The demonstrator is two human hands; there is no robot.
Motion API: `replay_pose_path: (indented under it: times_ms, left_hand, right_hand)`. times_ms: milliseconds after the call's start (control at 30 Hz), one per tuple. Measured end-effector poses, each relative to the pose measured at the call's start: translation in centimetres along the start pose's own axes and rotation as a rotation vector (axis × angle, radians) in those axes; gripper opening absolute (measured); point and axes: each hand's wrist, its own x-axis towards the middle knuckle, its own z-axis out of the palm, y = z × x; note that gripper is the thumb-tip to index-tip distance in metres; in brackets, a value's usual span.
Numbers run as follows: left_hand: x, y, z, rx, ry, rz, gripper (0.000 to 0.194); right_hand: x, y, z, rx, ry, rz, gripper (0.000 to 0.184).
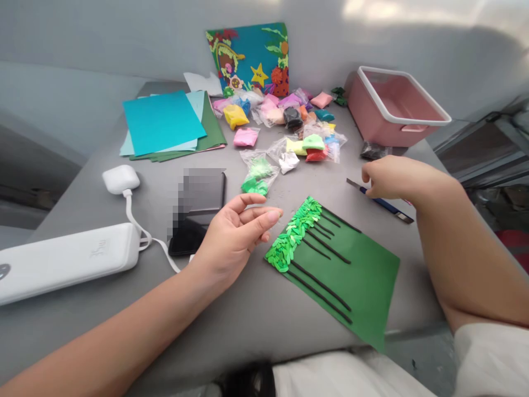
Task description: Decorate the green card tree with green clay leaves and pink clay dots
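My left hand (pixel 231 237) is raised just left of the green sheet, thumb and fingers pinched together. A tiny speck shows at its fingertips, too small to name. The green sheet (pixel 363 275) lies at an angle near the table's front edge. Small bright green clay leaves (pixel 295 234) cover its far-left edge, and several thin dark clay strips (pixel 320 284) run across it. My right hand (pixel 392 176) reaches over a blue utility knife (pixel 386 207) beyond the sheet, its thumb and curled index finger closed at the knife near the blade end. Its other fingers are hidden.
Bagged coloured clay (pixel 289 116) lies in a heap at the back, before a decorated sea picture (pixel 252 60). A pink basket (pixel 372 110) stands back right. Coloured sheets (pixel 165 124), a white earbud case (pixel 121 179), a power bank (pixel 70 259) and a dark phone (pixel 188 237) occupy the left.
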Motion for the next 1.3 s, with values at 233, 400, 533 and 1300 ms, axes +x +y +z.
replay_pose_path:
  times_ms: [233,400,533,1300]
  left_hand:
    - [-0.5,0.7,0.5,-0.076,-0.019,-0.075,0.023]
    - [-0.6,1.4,0.5,-0.134,-0.078,-0.132,0.028]
    - [-0.5,1.6,0.3,-0.127,-0.102,-0.138,0.032]
    - [-0.5,1.8,0.3,-0.107,-0.107,-0.159,0.04]
  right_hand:
    - [0.8,-1.3,-1.2,-0.037,-0.11,0.039,0.017]
    - [-0.2,-4.7,-1.4,0.139,0.242,-0.22,0.03]
    - [-0.9,-6.6,-1.0,0.175,0.548,-0.418,0.041]
    - [-4.6,-9.8,-1.6,0.153,0.603,-0.788,0.03]
